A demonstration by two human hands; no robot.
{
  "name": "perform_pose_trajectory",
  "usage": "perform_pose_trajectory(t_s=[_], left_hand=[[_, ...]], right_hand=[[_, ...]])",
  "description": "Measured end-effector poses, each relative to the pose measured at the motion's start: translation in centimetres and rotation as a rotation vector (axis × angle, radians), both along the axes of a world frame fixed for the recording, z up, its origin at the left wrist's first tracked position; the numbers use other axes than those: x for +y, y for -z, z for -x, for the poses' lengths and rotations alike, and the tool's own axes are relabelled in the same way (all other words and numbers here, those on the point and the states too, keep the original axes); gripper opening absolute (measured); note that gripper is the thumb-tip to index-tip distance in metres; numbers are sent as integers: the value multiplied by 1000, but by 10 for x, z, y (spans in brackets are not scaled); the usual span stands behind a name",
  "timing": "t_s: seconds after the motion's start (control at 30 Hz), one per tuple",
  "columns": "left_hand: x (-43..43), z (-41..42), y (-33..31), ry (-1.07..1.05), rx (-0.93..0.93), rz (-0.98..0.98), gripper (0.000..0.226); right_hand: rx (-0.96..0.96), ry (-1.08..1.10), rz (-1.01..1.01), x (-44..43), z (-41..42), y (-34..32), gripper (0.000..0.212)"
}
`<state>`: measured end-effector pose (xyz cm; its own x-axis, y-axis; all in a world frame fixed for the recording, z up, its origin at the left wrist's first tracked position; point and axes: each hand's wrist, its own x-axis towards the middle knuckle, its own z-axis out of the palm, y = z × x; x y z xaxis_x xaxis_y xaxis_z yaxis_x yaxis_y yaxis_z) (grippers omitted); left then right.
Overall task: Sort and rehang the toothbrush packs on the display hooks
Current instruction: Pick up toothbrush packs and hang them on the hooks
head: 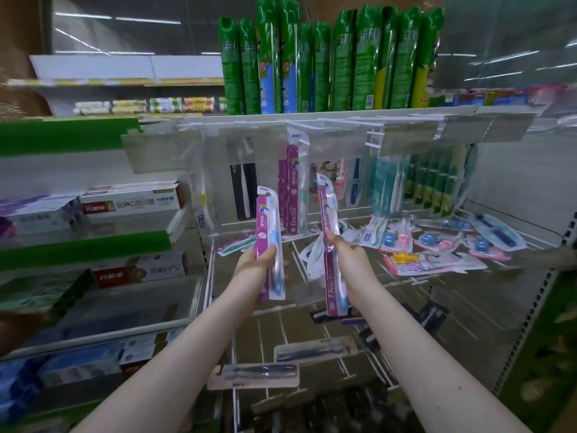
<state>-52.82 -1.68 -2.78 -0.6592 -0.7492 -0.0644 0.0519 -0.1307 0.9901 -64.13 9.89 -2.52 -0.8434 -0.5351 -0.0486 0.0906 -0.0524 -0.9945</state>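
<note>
Fingers [268,254] of the left hand [254,265] are curled round the lower half of a purple toothbrush pack [264,220], thumb across the front, holding it pretty much upright with its blue brush facing the camera. The right hand [351,260] is doing the same with a second purple pack [327,210]. Its fingers [338,242] pinch it about midway, and this one leans a bit to the left at the top. Both packs sit out in front of the display, side by side but apart, not on any hook.

Behind them, matching purple packs [293,189] hang on the display hooks [312,126] (same "Doctor" print down the side, as far as it can be read). A black pack [243,189] hangs to their left. Teal packs [384,189] and a row of green ones [437,182] hang further right.

Loose packs [437,245] lie scattered flat on the shelf [462,307] under the hooks, mostly toward the right. A couple of dark toothbrush packs [259,371] hang lower down, nearer the camera. Tall green packs [312,57] stand along the top shelf, and toothpaste boxes [134,201] fill the shelves to the left.
</note>
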Motion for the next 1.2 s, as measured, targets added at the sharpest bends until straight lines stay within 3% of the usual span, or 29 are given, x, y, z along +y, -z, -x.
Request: perform_pose_trajectory(t_s=[0.2, 0.47, 0.73, 1.2], left_hand=[[-17, 15, -5, 18, 45, 77, 23], [-26, 35, -28, 56, 57, 112, 25], [-31, 48, -27, 40, 117, 95, 22], [-47, 63, -25, -31, 89, 115, 38]], right_hand=[[23, 45, 64, -8, 14, -6, 47], [209, 99, 100, -21, 44, -29, 22], [372, 10, 119, -31, 59, -34, 24], [524, -81, 61, -48, 82, -25, 18]])
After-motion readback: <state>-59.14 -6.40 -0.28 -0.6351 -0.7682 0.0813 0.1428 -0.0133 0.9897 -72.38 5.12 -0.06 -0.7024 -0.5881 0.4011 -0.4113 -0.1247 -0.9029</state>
